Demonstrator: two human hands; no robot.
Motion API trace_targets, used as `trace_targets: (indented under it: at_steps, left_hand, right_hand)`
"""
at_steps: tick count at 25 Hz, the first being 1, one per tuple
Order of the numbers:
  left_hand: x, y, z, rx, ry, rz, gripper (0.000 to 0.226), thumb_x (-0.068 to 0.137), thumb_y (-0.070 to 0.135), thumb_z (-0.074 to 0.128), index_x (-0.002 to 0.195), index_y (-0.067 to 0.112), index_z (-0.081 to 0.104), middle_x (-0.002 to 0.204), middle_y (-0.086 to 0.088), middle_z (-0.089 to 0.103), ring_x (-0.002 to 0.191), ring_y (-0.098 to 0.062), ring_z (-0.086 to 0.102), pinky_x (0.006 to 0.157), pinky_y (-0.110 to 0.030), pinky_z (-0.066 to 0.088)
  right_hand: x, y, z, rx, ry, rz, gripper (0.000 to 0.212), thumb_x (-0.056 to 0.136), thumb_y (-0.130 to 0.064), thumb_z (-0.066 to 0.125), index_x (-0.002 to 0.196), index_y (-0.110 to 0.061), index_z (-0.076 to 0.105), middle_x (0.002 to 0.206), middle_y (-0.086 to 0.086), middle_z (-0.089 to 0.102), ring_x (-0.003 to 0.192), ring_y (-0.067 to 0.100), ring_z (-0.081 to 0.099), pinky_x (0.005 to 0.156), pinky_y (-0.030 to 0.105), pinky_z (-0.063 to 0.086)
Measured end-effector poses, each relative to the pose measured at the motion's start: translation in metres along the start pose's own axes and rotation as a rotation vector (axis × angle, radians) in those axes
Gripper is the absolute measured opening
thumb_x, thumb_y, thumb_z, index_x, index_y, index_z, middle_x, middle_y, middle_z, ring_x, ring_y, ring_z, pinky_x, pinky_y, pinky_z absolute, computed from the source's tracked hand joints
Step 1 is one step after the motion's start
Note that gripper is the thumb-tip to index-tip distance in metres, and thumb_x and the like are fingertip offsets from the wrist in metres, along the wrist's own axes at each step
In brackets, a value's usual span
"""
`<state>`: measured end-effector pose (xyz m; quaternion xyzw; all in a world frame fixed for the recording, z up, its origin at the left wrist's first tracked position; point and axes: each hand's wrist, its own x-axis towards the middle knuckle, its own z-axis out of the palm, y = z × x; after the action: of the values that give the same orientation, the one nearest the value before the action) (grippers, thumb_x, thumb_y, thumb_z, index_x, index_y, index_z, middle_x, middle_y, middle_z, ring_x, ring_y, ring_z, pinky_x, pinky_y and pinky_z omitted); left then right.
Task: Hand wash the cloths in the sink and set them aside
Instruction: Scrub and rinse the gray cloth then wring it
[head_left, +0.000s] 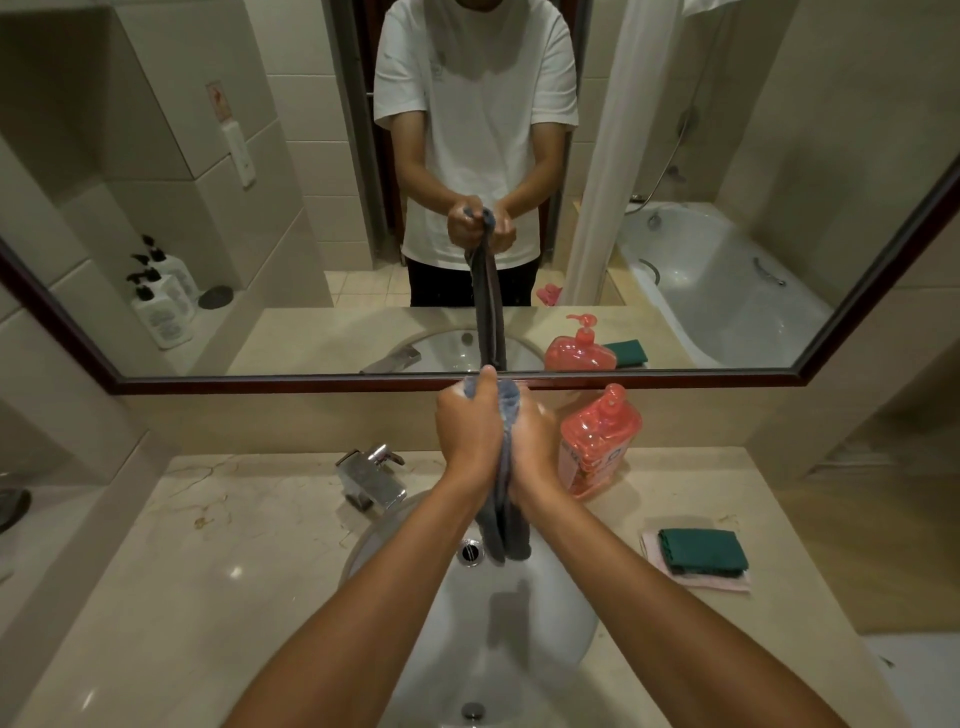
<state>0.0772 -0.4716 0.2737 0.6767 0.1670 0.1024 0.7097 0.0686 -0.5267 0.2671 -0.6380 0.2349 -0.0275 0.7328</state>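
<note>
A wet grey cloth (505, 525) hangs in a long twisted strand above the white sink (545, 613). My left hand (467, 421) grips its upper part, thumb pointing up. Pressed against it from the right, my right hand (535, 436) grips the same cloth. The cloth's top end bunches out above both hands, and its lower end dangles over the basin near the overflow hole. A folded green cloth (702, 551) lies on a pink cloth (727, 581) on the counter to the right of the sink.
A chrome faucet (370, 475) stands behind the sink at the left. A pink soap pump bottle (597, 441) stands just right of my hands. The beige marble counter (208, 561) runs along both sides. A wide mirror (311, 208) fills the wall ahead.
</note>
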Motion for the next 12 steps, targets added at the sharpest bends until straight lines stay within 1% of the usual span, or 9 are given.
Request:
trace_targets:
  at_steps: [2, 4, 5, 6, 7, 8, 10, 12]
  left_hand:
    - [0.005, 0.002, -0.004, -0.016, 0.06, -0.013, 0.047, 0.099, 0.031, 0.058, 0.055, 0.022, 0.045, 0.045, 0.011, 0.048, 0.044, -0.008, 0.045, 0.052, -0.027, 0.039]
    - [0.007, 0.0, -0.006, -0.03, 0.033, -0.041, 0.044, 0.1, 0.029, 0.057, 0.058, 0.019, 0.05, 0.046, 0.009, 0.052, 0.043, -0.008, 0.049, 0.048, -0.025, 0.042]
    - [0.004, -0.002, -0.004, -0.018, -0.004, -0.049, 0.041, 0.1, 0.029, 0.057, 0.062, 0.016, 0.056, 0.049, 0.006, 0.058, 0.045, -0.008, 0.056, 0.048, -0.024, 0.046]
    - [-0.001, -0.004, -0.002, -0.008, -0.047, -0.063, 0.037, 0.101, 0.031, 0.056, 0.068, 0.013, 0.063, 0.055, 0.003, 0.066, 0.051, -0.01, 0.064, 0.05, -0.024, 0.051]
    - [-0.006, -0.006, -0.001, -0.009, -0.082, -0.082, 0.035, 0.101, 0.032, 0.056, 0.074, 0.011, 0.067, 0.061, 0.0, 0.07, 0.057, -0.013, 0.069, 0.053, -0.024, 0.054]
    - [-0.01, -0.007, 0.0, -0.024, -0.1, -0.095, 0.035, 0.1, 0.032, 0.056, 0.076, 0.01, 0.068, 0.064, -0.002, 0.071, 0.06, -0.016, 0.071, 0.054, -0.025, 0.055]
    - [-0.01, -0.007, 0.0, -0.041, -0.065, -0.094, 0.035, 0.1, 0.032, 0.057, 0.072, 0.012, 0.065, 0.061, -0.003, 0.068, 0.058, -0.017, 0.067, 0.055, -0.028, 0.053]
    - [-0.003, -0.006, -0.002, -0.024, 0.028, -0.087, 0.038, 0.1, 0.031, 0.058, 0.064, 0.017, 0.056, 0.054, 0.001, 0.057, 0.053, -0.016, 0.055, 0.057, -0.032, 0.046]
  right_hand:
    - [-0.014, 0.011, 0.001, -0.078, 0.008, -0.097, 0.046, 0.104, -0.035, 0.044, 0.066, -0.017, 0.063, 0.055, -0.006, 0.063, 0.057, 0.013, 0.063, 0.053, 0.032, 0.048]
    - [-0.016, 0.009, -0.001, -0.173, 0.012, -0.183, 0.051, 0.105, -0.039, 0.042, 0.062, -0.019, 0.061, 0.055, -0.005, 0.062, 0.055, 0.01, 0.062, 0.055, 0.029, 0.049]
    - [-0.009, 0.003, -0.002, -0.186, 0.024, -0.174, 0.05, 0.106, -0.037, 0.042, 0.063, -0.019, 0.06, 0.056, -0.004, 0.062, 0.056, 0.012, 0.062, 0.057, 0.029, 0.049]
    - [-0.001, -0.004, -0.005, -0.159, 0.026, -0.122, 0.047, 0.106, -0.033, 0.043, 0.065, -0.018, 0.06, 0.059, -0.002, 0.061, 0.059, 0.016, 0.061, 0.061, 0.031, 0.048]
    - [0.006, -0.01, -0.007, -0.095, 0.017, -0.063, 0.044, 0.106, -0.029, 0.044, 0.067, -0.016, 0.059, 0.061, 0.0, 0.06, 0.06, 0.018, 0.06, 0.062, 0.033, 0.047]
    - [0.009, -0.014, -0.009, -0.029, 0.005, -0.014, 0.04, 0.105, -0.026, 0.046, 0.068, -0.015, 0.058, 0.061, 0.001, 0.059, 0.06, 0.018, 0.058, 0.061, 0.032, 0.046]
    - [0.004, -0.008, -0.008, 0.004, -0.009, 0.021, 0.037, 0.105, -0.025, 0.047, 0.072, -0.014, 0.059, 0.057, -0.003, 0.058, 0.054, 0.013, 0.057, 0.053, 0.025, 0.045]
    - [-0.008, 0.008, -0.006, -0.028, -0.007, 0.005, 0.039, 0.106, -0.028, 0.045, 0.075, -0.013, 0.065, 0.055, -0.005, 0.059, 0.052, 0.011, 0.059, 0.048, 0.023, 0.045]
